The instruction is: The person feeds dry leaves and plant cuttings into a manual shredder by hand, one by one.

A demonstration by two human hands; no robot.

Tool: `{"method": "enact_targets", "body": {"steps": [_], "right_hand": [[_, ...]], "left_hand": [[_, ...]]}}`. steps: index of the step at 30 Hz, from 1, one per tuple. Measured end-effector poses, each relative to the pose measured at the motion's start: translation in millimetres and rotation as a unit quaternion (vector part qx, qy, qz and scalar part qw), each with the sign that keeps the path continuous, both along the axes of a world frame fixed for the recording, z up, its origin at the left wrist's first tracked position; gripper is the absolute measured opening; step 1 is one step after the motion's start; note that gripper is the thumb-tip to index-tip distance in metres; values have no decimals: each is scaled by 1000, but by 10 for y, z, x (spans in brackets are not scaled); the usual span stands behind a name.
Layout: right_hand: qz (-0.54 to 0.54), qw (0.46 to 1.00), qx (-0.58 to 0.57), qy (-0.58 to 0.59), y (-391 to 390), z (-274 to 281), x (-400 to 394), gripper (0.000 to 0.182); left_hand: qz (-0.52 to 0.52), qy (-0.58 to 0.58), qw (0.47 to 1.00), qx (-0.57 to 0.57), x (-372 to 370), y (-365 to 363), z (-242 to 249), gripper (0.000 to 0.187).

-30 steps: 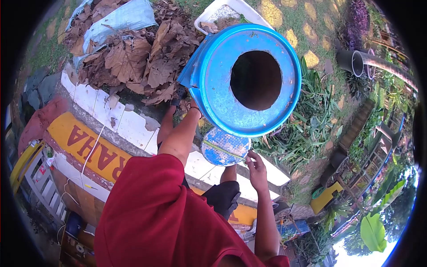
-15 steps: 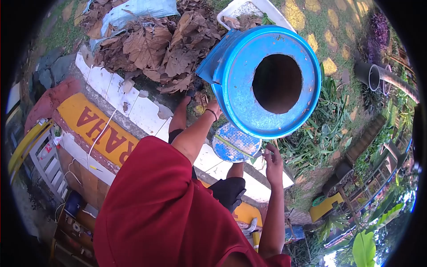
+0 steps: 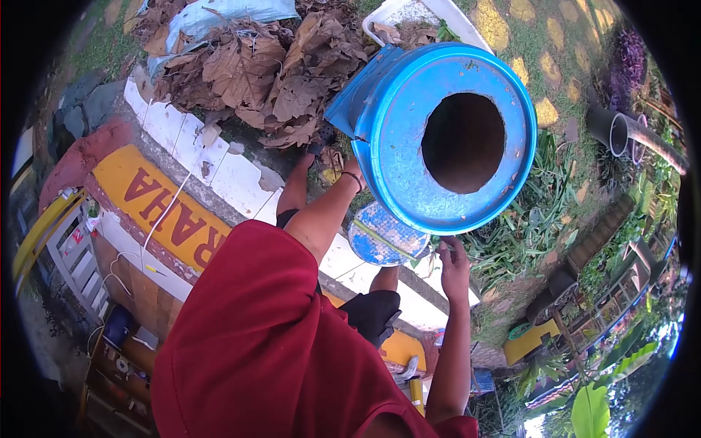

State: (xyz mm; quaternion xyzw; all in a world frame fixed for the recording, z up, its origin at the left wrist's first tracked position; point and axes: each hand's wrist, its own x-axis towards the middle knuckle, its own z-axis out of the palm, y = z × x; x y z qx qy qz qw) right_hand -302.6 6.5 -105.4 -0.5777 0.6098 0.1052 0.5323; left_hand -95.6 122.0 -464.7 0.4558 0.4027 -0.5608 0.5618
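- The large scuffed blue plastic drum [image 3: 404, 157] is just beyond the right hand [image 3: 454, 273], its lower rim near those fingers and its round end facing up toward the camera
- A dark round hole [image 3: 464, 142] with a slightly uneven edge opens in that end, and small brown specks dot the blue face around it
- A flat blue flap [image 3: 343, 109] juts from the drum's wall, beyond the left hand [image 3: 352, 168]
- The left hand is at the drum's side, its fingers hidden behind it, so I cannot tell whether they grip
- The right fingers are bent, and I cannot tell whether they pinch anything
- A round mottled blue-and-white disc [image 3: 374, 247] with a thin yellow-green strip [image 3: 381, 239] across it is left of the right fingers, partly covered by the drum
- Beyond the left fingers lies a heap of big dry brown leaves [image 3: 244, 77], a pale blue sack [image 3: 226, 16] at its far side
- A white tray [image 3: 398, 13] is farther off, behind the drum
- Cut green leaves [image 3: 515, 208] litter the ground right of the right fingers
- A low white-tiled edge [image 3: 237, 179] runs left of the left fingers
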Motion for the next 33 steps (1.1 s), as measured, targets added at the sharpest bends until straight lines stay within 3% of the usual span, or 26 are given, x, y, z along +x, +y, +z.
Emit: {"method": "enact_targets", "body": {"steps": [2, 4, 6, 7, 9, 10, 11, 12, 13, 14, 15, 16, 18, 19, 20, 23, 25, 26, 28, 29, 32, 33], "right_hand": [[-10, 1000, 0, -1, -103, -35, 1, 42], [-162, 986, 16, -35, -211, 14, 35, 45], [-206, 977, 10, -57, -425, 97, 59, 61], [-235, 968, -3, -81, -539, 139, 108, 65], [-258, 958, -35, -118, -830, 195, 249, 69], [-253, 958, -52, -129, -978, 212, 307, 70], [-231, 961, -80, -129, -1116, 162, 335, 71], [-210, 963, -109, -129, -1242, 111, 377, 73], [-190, 970, -119, -92, -1346, 134, 471, 73], [-168, 976, -125, -56, -1418, 192, 623, 73], [-154, 971, -155, -93, -1441, 274, 804, 65], [-161, 969, -160, -94, -1479, 237, 793, 65], [-98, 971, -218, -3, -1476, 58, 771, 55], [-118, 961, -249, 6, -1438, 86, 811, 50], [-124, 958, -257, 6, -1424, 138, 825, 50], [-162, 942, -292, 11, -1276, 625, 955, 52], [-168, 937, -307, -18, -1227, 863, 943, 52], [-169, 933, -314, -47, -1171, 954, 932, 52], [-169, 941, -288, -59, -1087, 1113, 949, 57], [-125, 946, -293, -57, -1014, 1185, 1006, 61], [-46, 970, -227, -71, -750, 1276, 1194, 69], [-58, 974, -162, -146, -720, 1177, 1211, 69]], "left_hand": [[-43, -17, 998, -45, 160, -25, 326, 18], [-73, -21, 995, -69, 287, 54, 416, 17], [-233, -18, 972, -1, 490, 124, 454, 18], [-240, -17, 971, -6, 637, 306, 257, 18], [-358, -281, 866, -206, 944, 658, -302, 40], [-293, -97, 946, -103, 1307, 350, 399, 50], [-297, -159, 941, -43, 1541, 35, 1053, 55], [-258, -215, 941, -49, 1766, -113, 1351, 57], [-192, -285, 936, -74, 1904, -357, 1855, 61], [-199, -324, 918, -118, 2031, -612, 2410, 60], [-206, -363, 894, -163, 2097, -841, 2797, 60], [-211, -364, 891, -170, 2081, -997, 2910, 60], [-237, -280, 862, -349, 2088, -1311, 3047, 70], [-255, -326, 846, -337, 1912, -1458, 3172, 73], [-308, -440, 797, -278, 1795, -1501, 3319, 74], [-293, -464, 788, -279, 1712, -1491, 3358, 70], [-339, -536, 738, -232, 1635, -1327, 3618, 63], [-344, -533, 737, -233, 1623, -1215, 3677, 63], [-333, -471, 782, -236, 1676, -1044, 3795, 52], [-337, -471, 779, -242, 1710, -947, 3880, 52], [-263, -328, 882, -213, 1935, -498, 4201, 41], [-258, -282, 899, -213, 2050, -303, 4312, 38]]}}
